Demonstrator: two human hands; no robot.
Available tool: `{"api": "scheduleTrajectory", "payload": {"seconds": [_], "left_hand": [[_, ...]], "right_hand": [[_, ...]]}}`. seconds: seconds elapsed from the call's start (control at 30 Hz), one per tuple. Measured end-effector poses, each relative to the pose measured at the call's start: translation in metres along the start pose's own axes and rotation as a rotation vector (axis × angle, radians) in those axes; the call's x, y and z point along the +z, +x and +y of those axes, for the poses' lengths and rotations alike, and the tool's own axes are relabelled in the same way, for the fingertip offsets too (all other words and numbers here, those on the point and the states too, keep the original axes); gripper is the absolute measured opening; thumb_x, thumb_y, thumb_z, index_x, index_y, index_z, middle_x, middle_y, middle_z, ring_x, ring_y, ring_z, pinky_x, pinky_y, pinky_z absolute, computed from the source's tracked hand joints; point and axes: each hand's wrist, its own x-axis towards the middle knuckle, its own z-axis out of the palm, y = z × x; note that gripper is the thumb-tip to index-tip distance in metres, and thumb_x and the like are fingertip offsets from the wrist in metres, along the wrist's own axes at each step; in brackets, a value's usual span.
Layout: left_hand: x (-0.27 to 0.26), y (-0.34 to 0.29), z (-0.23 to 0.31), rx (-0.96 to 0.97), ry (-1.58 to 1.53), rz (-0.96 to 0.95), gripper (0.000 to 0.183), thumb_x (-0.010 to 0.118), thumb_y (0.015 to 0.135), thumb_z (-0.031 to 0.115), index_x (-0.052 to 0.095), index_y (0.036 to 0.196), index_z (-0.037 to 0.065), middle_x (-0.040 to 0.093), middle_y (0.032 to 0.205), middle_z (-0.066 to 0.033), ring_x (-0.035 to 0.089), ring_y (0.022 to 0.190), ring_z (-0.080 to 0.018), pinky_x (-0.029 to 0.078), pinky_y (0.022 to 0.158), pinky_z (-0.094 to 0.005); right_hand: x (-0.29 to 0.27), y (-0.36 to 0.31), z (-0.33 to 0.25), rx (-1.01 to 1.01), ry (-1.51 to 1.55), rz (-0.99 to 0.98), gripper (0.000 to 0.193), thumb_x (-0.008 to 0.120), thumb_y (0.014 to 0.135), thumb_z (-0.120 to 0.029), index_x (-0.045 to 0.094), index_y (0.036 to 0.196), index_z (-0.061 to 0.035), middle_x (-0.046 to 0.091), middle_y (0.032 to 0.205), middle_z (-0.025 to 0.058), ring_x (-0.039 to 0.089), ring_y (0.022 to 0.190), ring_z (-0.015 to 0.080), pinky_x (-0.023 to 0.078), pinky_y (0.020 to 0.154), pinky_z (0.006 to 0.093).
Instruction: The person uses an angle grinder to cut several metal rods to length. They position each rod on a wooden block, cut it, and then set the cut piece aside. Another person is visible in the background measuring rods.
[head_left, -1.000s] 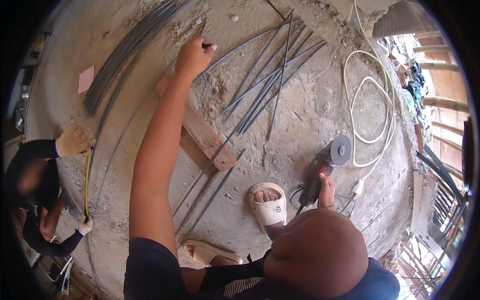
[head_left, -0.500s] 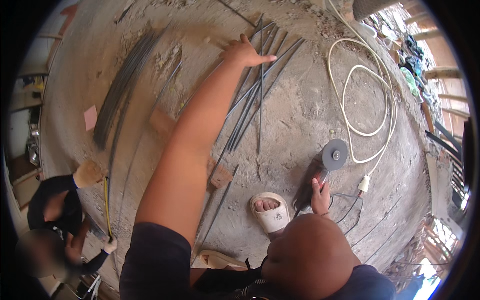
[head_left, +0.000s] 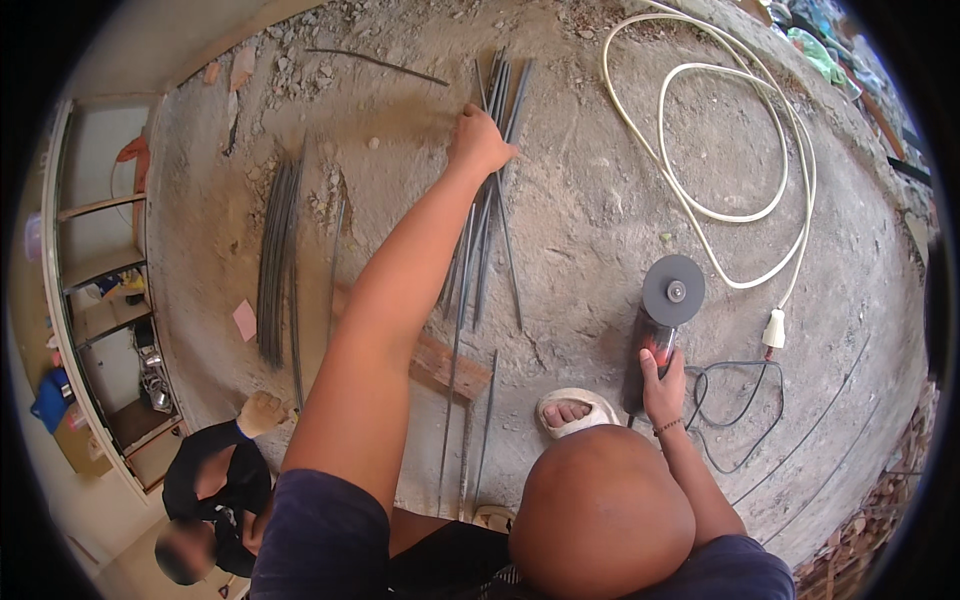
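Out ahead, my left hand (head_left: pixel 481 143) is closed over a loose bundle of thin dark steel rods (head_left: pixel 484 250) lying on the dirt floor. Its fingertips are partly hidden behind the hand. The rods cross one another, and their near ends fan out beside a reddish brick (head_left: pixel 440 366). My right hand (head_left: pixel 663 388) grips the body of an angle grinder (head_left: pixel 655 335), low and to the right near my sandalled foot (head_left: pixel 574 412). The grinder's round grey disc (head_left: pixel 674 289) faces up.
A white extension cord (head_left: pixel 655 160) lies in loops at the right, joined to the grinder's dark cable (head_left: pixel 740 365). Left stands a second rod bundle (head_left: pixel 277 270) beside a pink paper piece (head_left: pixel 245 320). A co-worker's gloved hand (head_left: pixel 262 414) is at lower left. Shelving (head_left: pixel 105 210) lines the left edge.
My left hand has gone from spread fingers over the rods to closed around them, and the rods are drawn closer together. The view has shifted. My right hand keeps holding the angle grinder.
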Motion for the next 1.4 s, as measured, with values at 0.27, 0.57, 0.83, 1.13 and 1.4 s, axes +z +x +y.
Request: {"api": "scheduleTrajectory", "payload": {"seconds": [0.27,0.57,0.83,1.13,1.4], "left_hand": [[0.009,0.031,0.010,-0.002,0.127,-0.054,0.045,0.082,0.083,0.023,0.073,0.117,-0.004,0.072,0.125,-0.0239,0.070,0.119,-0.0359,0.059,0.099,-0.0405],[-0.007,0.070,0.005,0.096,0.234,0.016,0.040,0.071,0.090,0.028,0.075,0.115,-0.003,0.073,0.121,-0.0269,0.071,0.115,-0.0396,0.056,0.099,-0.0460],[-0.150,0.095,-0.012,0.184,-0.218,0.600,0.045,0.062,0.105,0.038,0.072,0.098,-0.005,0.073,0.079,-0.0195,0.073,0.076,-0.0308,0.057,0.074,-0.0440],[-0.298,-0.135,-0.059,0.568,-0.868,0.995,0.047,0.063,0.106,0.044,0.059,0.083,0.004,0.058,0.062,-0.0041,0.056,0.050,-0.0161,0.045,0.048,-0.0366],[-0.267,-0.412,-0.231,0.309,-0.962,1.297,0.045,0.064,0.107,0.043,0.057,0.083,0.005,0.051,0.062,0.0005,0.051,0.049,-0.0108,0.041,0.045,-0.0265]], "right_hand": [[-0.001,0.001,-0.001,-0.002,0.014,0.005,0.055,0.075,0.095,-0.047,0.060,0.118,0.0010,0.067,0.107,0.0213,0.063,0.102,0.0379,0.048,0.092,0.0471],[-0.002,0.000,-0.001,-0.016,0.040,0.020,0.056,0.076,0.094,-0.046,0.060,0.119,0.0020,0.065,0.108,0.0225,0.062,0.102,0.0378,0.048,0.091,0.0470],[0.002,0.004,0.007,-0.031,0.042,-0.012,0.052,0.073,0.098,-0.044,0.059,0.115,0.0031,0.065,0.103,0.0207,0.062,0.099,0.0353,0.048,0.091,0.0462],[0.006,0.011,0.021,-0.131,0.022,0.021,0.050,0.064,0.105,-0.047,0.059,0.121,0.0005,0.067,0.112,0.0168,0.063,0.105,0.0309,0.048,0.096,0.0404],[-0.007,0.060,0.054,-0.090,-0.155,0.136,0.050,0.065,0.104,-0.046,0.061,0.118,0.0022,0.063,0.130,0.0224,0.060,0.117,0.0334,0.044,0.105,0.0432]]}}
